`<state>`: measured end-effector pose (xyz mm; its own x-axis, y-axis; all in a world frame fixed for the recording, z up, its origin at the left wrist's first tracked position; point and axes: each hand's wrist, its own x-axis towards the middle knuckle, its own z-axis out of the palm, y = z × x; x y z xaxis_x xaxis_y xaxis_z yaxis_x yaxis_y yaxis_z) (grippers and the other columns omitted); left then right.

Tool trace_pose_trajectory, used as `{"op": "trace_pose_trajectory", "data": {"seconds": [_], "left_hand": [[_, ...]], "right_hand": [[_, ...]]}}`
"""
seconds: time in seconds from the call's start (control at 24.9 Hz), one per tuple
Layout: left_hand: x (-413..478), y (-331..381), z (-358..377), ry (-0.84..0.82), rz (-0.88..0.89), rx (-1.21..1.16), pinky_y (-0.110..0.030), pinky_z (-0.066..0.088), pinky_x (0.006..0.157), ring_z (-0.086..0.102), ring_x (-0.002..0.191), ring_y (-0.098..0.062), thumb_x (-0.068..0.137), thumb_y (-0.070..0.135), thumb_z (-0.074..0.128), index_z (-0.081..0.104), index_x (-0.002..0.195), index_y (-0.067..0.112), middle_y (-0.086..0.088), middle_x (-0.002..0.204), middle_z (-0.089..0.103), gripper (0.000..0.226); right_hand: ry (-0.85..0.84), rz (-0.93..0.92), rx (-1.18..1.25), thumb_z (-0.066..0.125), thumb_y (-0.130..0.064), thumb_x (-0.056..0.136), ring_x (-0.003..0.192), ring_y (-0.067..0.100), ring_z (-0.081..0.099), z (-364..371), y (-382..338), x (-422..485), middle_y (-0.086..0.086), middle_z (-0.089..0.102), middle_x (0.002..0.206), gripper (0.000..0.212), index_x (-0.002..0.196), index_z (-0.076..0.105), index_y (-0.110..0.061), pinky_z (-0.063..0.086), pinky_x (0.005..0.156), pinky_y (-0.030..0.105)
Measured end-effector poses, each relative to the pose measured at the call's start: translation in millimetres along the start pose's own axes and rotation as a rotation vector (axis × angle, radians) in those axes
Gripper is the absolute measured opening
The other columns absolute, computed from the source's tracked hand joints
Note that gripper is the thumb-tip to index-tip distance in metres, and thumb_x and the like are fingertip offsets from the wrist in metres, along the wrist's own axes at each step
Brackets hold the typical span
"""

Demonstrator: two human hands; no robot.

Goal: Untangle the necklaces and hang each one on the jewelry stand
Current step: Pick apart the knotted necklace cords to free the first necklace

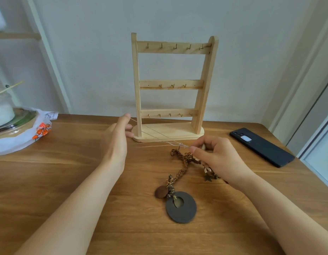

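Untangling under way. The left hand [116, 142], fingers straight and close together, carries a loop of the pale thread necklace [155, 143], drawn taut toward the right hand [217, 159]. The right hand's fingers pinch that thread where it meets the brown braided necklace [185, 162] lying mid-bench [86, 181], its disc pendant [185, 212] toward the near edge. The jewelry stand [170, 83], at the far edge, shows only bare hooks. Nothing is hung yet, so separating and hanging both necklaces apparently remain.

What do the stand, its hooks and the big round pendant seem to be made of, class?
Stand: pale, bare-looking wood, grain showing. Hooks: probably metal, brass-coloured with a slight shine. Round pendant: possibly wood, dark grey and matt; the look leaves it open.
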<state>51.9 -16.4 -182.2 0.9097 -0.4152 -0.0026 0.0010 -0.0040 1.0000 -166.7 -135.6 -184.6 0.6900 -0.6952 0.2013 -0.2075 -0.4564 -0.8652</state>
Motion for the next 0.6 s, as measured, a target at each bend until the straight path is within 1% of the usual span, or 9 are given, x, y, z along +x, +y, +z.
{"op": "trace_pose_trajectory", "data": {"seconds": [0.08,0.12,0.16,0.24,0.28,0.36,0.4,0.48,0.6], "left_hand": [[-4,4,1,0.047,0.054,-0.106,-0.028,0.039,0.076,0.061,0.095,-0.013,0.090,0.024,0.056,0.070,0.085,0.017,0.001,0.093,0.071,0.016],[-10,6,1,0.072,0.085,-0.158,-0.024,0.039,0.076,0.061,0.092,-0.009,0.085,0.011,0.053,0.068,0.085,0.015,0.001,0.093,0.070,0.016],[-14,7,3,0.077,0.137,-0.202,-0.021,0.040,0.076,0.061,0.090,-0.005,0.080,0.004,0.050,0.067,0.086,0.014,0.001,0.093,0.069,0.021],[-18,5,3,0.043,0.317,-0.222,-0.013,0.044,0.076,0.062,0.090,-0.001,0.071,0.004,0.048,0.066,0.087,0.016,0.003,0.093,0.067,0.027],[-21,4,3,-0.005,0.420,-0.188,-0.013,0.045,0.078,0.062,0.093,-0.003,0.070,0.006,0.049,0.066,0.088,0.018,0.005,0.094,0.067,0.028],[-26,2,7,-0.170,0.561,-0.043,-0.022,0.048,0.083,0.063,0.098,-0.010,0.078,0.008,0.055,0.070,0.090,0.020,0.008,0.093,0.069,0.022],[-28,1,10,-0.282,0.587,0.048,-0.022,0.048,0.083,0.064,0.095,-0.009,0.085,0.008,0.061,0.073,0.090,0.021,0.009,0.092,0.071,0.018],[-36,-1,16,-0.475,0.616,0.223,-0.014,0.045,0.077,0.064,0.086,-0.002,0.090,0.012,0.069,0.076,0.089,0.024,0.014,0.089,0.073,0.014],[-43,-7,21,-0.573,0.672,0.366,-0.011,0.043,0.073,0.065,0.086,-0.006,0.085,0.021,0.078,0.077,0.085,0.031,0.018,0.083,0.073,0.010]], "right_hand": [[0.002,-0.006,0.006,0.070,-0.025,0.094,0.054,0.012,0.046,0,1,-1,-0.004,0.058,0.061,0.007,0.089,0.074,-0.021,0.042,0.054,0.027],[0.009,-0.010,0.002,0.069,-0.025,0.094,0.053,0.010,0.046,0,1,-1,-0.008,0.057,0.059,0.007,0.090,0.074,-0.022,0.041,0.053,0.024],[0.020,-0.013,-0.002,0.069,-0.024,0.095,0.054,0.008,0.046,0,2,-1,-0.010,0.058,0.059,0.007,0.090,0.075,-0.022,0.041,0.053,0.022],[0.020,-0.026,-0.010,0.069,-0.024,0.095,0.056,0.010,0.049,0,2,0,-0.006,0.062,0.063,0.007,0.091,0.075,-0.023,0.043,0.055,0.023],[0.010,-0.033,-0.016,0.069,-0.024,0.094,0.058,0.014,0.050,1,2,0,0.000,0.065,0.067,0.007,0.091,0.075,-0.023,0.044,0.056,0.027],[0.010,-0.042,-0.014,0.071,-0.025,0.093,0.062,0.021,0.052,3,2,0,0.010,0.070,0.075,0.006,0.090,0.076,-0.023,0.046,0.059,0.034],[0.017,-0.049,-0.010,0.072,-0.026,0.092,0.062,0.021,0.053,3,2,0,0.011,0.070,0.077,0.006,0.089,0.076,-0.023,0.046,0.060,0.034],[0.024,-0.067,-0.013,0.073,-0.026,0.091,0.063,0.016,0.054,4,2,0,0.007,0.070,0.077,0.005,0.087,0.076,-0.025,0.047,0.060,0.031],[0.016,-0.080,-0.010,0.075,-0.025,0.090,0.059,0.006,0.053,5,2,0,-0.004,0.066,0.068,0.004,0.086,0.076,-0.024,0.044,0.057,0.023]]}}
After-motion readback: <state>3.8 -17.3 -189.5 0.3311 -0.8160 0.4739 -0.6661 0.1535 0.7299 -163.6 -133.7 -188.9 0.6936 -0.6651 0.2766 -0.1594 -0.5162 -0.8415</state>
